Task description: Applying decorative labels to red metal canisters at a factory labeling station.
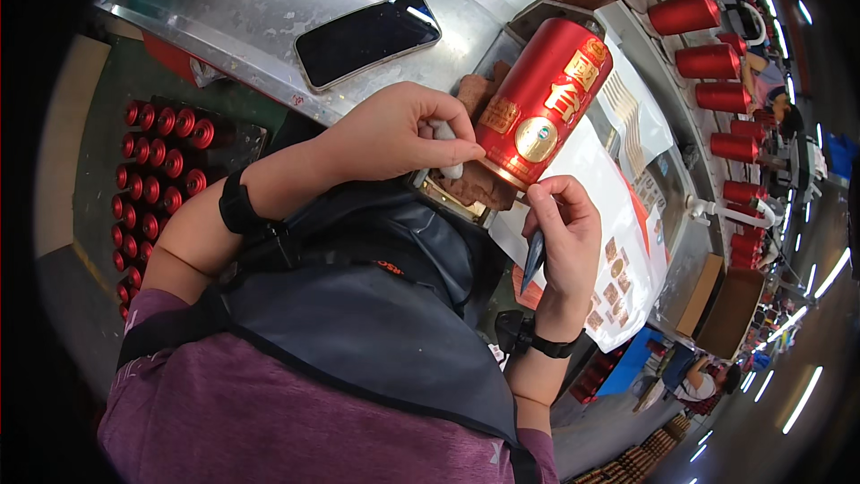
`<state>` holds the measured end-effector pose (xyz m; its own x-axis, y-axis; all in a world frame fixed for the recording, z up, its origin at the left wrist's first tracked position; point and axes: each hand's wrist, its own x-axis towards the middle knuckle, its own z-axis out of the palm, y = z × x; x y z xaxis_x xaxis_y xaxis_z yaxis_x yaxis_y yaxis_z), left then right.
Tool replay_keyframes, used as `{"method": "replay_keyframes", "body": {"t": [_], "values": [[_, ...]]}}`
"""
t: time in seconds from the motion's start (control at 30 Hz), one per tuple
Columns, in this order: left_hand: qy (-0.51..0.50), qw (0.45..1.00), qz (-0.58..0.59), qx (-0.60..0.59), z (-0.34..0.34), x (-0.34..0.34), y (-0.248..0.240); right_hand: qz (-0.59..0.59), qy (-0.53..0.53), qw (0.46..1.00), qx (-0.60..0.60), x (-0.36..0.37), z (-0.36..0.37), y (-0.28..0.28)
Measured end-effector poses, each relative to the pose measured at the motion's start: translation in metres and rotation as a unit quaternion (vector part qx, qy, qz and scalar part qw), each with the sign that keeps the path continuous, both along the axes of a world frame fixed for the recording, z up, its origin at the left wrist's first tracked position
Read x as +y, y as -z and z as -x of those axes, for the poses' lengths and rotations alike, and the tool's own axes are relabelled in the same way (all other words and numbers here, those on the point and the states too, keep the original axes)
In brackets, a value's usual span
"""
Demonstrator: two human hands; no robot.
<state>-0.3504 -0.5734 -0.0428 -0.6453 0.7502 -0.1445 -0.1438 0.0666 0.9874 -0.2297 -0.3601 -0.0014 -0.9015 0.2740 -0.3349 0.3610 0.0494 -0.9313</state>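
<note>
A red bottle (515, 94) with gold lettering and a round gold emblem lies tilted on a brown cloth (488, 190), its base toward me. My left hand (408, 130) is closed, thumb and forefinger pinched at the left side of the gold rim at the base. A small whitish piece (446, 142) sits within its curled fingers; its kind is unclear. At the right side of that rim, my right hand (566, 224) pinches with thumb and forefinger. A dark, pointed, blade-like tool (533, 260) is tucked in this hand, point downward.
A black phone (367, 40) lies on the metal table (260, 0). White sheets with small brown stickers (614, 278) are to the right. Many red bottles (166, 161) stand on the floor at left; others (685, 13) line the right side. Further right, people sit at work.
</note>
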Motion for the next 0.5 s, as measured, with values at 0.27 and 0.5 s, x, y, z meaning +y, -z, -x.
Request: {"method": "replay_keyframes", "body": {"t": [0.27, 0.5], "values": [[-0.003, 1.0, -0.008, -0.021, -0.0028, 0.0029, 0.0014, 0.007, 0.001, 1.0, 0.0, 0.0025, -0.0008, 0.0054], [-0.003, 1.0, 0.004, -0.014, -0.0033, 0.0029, 0.001, 0.015, -0.007, 1.0, 0.006, 0.0046, -0.0006, 0.007]]}}
